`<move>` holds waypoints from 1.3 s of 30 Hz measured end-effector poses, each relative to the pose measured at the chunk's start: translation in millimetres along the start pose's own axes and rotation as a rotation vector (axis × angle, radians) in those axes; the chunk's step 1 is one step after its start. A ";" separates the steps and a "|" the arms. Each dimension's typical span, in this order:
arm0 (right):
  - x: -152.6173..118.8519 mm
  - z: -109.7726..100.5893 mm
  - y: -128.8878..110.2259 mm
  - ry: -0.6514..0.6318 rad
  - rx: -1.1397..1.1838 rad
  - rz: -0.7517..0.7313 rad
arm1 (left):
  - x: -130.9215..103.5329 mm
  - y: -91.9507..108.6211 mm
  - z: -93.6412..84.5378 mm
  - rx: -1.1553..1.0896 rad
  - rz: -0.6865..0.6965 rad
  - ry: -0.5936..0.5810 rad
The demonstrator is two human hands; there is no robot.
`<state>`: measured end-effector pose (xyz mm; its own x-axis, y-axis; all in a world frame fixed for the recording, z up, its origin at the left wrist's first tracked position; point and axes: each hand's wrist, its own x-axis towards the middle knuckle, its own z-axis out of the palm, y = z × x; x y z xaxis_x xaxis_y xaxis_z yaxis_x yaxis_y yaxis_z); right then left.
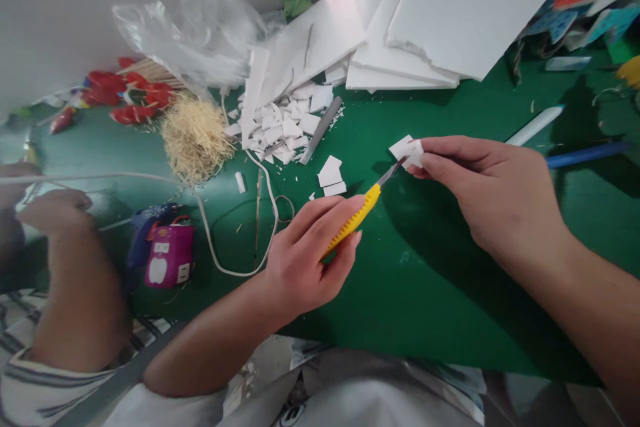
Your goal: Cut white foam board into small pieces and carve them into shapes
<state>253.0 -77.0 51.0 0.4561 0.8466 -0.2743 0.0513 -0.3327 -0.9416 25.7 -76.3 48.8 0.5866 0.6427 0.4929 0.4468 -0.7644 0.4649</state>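
Observation:
My left hand point(313, 253) is closed around a yellow utility knife point(354, 219), its blade out and pointing up to the right. The blade tip meets a small white foam piece point(404, 149), which my right hand point(505, 190) pinches between thumb and fingertips above the table. Whether the blade has cut into the piece I cannot tell. Two loose foam bits point(331, 172) lie just beyond my left hand. Farther back is a heap of white foam scraps point(285, 127), with a grey stick point(321, 130) along its right side.
White foam boards point(440, 20) are stacked at the back of the green table point(425, 293). On the left are a straw-coloured shredded bundle point(195, 137), a white cable point(205, 213) and a purple box point(171, 255). A co-worker's arm point(75, 280) rests at far left. A blue pen-like stick point(587, 155) lies right.

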 end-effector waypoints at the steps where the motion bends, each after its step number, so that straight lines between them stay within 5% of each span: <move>1: 0.7 0.4 1.3 0.007 0.054 0.004 | 0.2 0.2 -0.8 0.006 0.001 0.009; 5: 1.8 1.2 5.2 -0.047 0.267 0.014 | 1.7 0.0 -2.8 0.017 -0.024 0.035; 13: 0.7 1.4 -0.6 -0.171 0.320 0.021 | -0.1 0.4 -1.0 -0.044 0.014 0.014; 28: 5.4 -1.4 -9.0 -0.303 0.490 0.417 | 2.1 0.2 -2.4 -0.028 -0.036 0.048; 39: 4.9 -3.8 -0.4 -0.359 0.411 0.289 | 1.7 -3.0 0.1 -0.030 -0.024 0.024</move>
<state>258.6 -74.3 50.8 0.0689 0.8572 -0.5104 -0.4091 -0.4423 -0.7981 25.5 -72.9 48.2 0.5590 0.6623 0.4988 0.4403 -0.7469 0.4982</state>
